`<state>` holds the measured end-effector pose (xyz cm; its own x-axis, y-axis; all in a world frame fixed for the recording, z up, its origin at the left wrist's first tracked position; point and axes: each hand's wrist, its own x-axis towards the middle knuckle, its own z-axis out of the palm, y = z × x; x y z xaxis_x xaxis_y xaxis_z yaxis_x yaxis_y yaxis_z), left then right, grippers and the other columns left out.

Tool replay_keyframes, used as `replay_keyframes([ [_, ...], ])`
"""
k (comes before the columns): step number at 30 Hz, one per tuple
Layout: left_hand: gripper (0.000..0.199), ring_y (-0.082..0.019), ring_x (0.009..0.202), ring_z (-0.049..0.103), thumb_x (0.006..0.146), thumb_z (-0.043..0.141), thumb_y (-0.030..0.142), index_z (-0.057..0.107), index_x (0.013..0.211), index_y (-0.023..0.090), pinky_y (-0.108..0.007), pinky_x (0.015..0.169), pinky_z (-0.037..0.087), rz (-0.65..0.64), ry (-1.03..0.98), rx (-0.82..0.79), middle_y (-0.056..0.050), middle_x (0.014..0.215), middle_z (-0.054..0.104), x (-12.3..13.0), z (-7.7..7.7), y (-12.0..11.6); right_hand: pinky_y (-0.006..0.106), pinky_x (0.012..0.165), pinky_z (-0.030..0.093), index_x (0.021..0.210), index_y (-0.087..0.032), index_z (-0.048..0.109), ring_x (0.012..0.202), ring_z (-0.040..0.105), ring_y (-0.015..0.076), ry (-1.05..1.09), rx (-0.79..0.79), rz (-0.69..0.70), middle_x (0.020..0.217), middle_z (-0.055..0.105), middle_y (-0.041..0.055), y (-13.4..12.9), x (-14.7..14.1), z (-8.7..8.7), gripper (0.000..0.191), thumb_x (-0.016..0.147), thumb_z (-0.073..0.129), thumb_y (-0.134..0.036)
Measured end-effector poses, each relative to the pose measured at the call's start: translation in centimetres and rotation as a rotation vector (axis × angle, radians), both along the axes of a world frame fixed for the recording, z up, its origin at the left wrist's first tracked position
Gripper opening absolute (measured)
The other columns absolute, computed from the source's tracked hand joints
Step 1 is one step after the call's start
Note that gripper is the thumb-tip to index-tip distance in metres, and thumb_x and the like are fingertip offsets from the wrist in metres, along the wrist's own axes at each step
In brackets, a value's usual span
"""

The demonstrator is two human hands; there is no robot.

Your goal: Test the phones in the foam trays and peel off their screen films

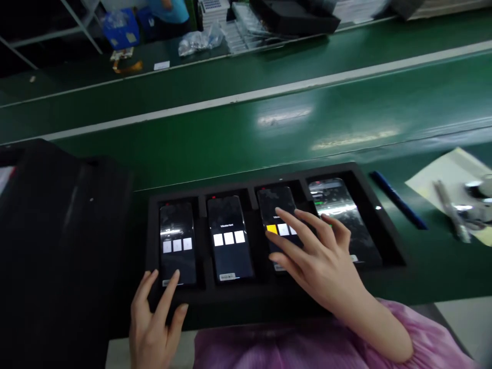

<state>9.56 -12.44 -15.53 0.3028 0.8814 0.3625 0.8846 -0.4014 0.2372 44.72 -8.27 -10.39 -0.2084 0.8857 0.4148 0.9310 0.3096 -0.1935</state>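
Observation:
Four phones lie face up in the slots of a black foam tray (203,297). The leftmost phone (177,220) and the second phone (227,261) each show three white squares. On the third phone (274,197) the left square is yellow. The rightmost phone (361,225) has a brighter, glare-covered screen. My right hand (315,251) is over the third phone, fingers spread, holding nothing; its fingertips are near the squares. My left hand (157,318) rests at the tray's front left corner, fingers apart, one fingertip at the leftmost phone's lower edge.
A dark foam stack (57,246) stands at the left. Right of the tray are a blue pen-like stick (400,200), yellowish paper (434,171) and blurred metal items. Beyond the green bench (184,146), a person in blue (171,13) stands near a blue bin (121,31).

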Motion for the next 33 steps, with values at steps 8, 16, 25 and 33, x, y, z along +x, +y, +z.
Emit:
replay_keyframes([
  [8, 0.044, -0.029, 0.157, 0.040, 0.105, 0.059, 0.029, 0.061, 0.149, 0.026, -0.045, 0.127, 0.039, 0.022, 0.039, -0.033, -0.013, 0.163, 0.041, 0.2, 0.9, 0.0, 0.050, 0.118, 0.027, 0.109, -0.027, 0.077, 0.133, 0.058, 0.0267, 0.094, -0.060, 0.246, 0.146, 0.068, 0.0046, 0.1, -4.3, -1.2, 0.042, 0.111, 0.046, -0.055],
  [16, 0.040, -0.028, 0.140, 0.054, 0.103, 0.062, 0.038, 0.065, 0.139, 0.019, -0.055, 0.135, 0.017, 0.000, 0.073, 0.046, -0.014, 0.147, 0.055, 4.5, 3.7, 3.0, 0.052, 0.114, 0.032, 0.117, -0.028, 0.077, 0.133, 0.059, 0.0292, 0.139, -0.058, 0.168, 0.151, 0.064, 0.0044, -1.1, -4.6, -2.1, 0.039, 0.111, 0.048, -0.053],
  [25, 0.047, -0.034, 0.143, 0.053, 0.104, 0.060, 0.048, 0.062, 0.145, 0.024, -0.068, 0.131, 0.017, 0.060, 0.140, 0.015, -0.015, 0.150, 0.059, 5.3, 4.3, 5.9, 0.053, 0.114, 0.033, 0.120, -0.030, 0.078, 0.134, 0.059, 0.0305, 0.149, -0.067, 0.155, 0.151, 0.065, 0.0066, -1.5, -4.6, -2.2, 0.036, 0.109, 0.052, -0.053],
  [33, 0.046, -0.037, 0.141, 0.056, 0.103, 0.062, 0.048, 0.063, 0.144, 0.027, -0.076, 0.126, 0.023, 0.188, 0.139, -0.034, -0.015, 0.149, 0.060, 2.7, 3.7, 4.6, 0.054, 0.115, 0.034, 0.117, -0.029, 0.078, 0.134, 0.059, 0.0311, 0.186, -0.079, 0.159, 0.150, 0.065, 0.0063, -1.5, -4.6, -2.3, 0.039, 0.111, 0.047, -0.052],
])
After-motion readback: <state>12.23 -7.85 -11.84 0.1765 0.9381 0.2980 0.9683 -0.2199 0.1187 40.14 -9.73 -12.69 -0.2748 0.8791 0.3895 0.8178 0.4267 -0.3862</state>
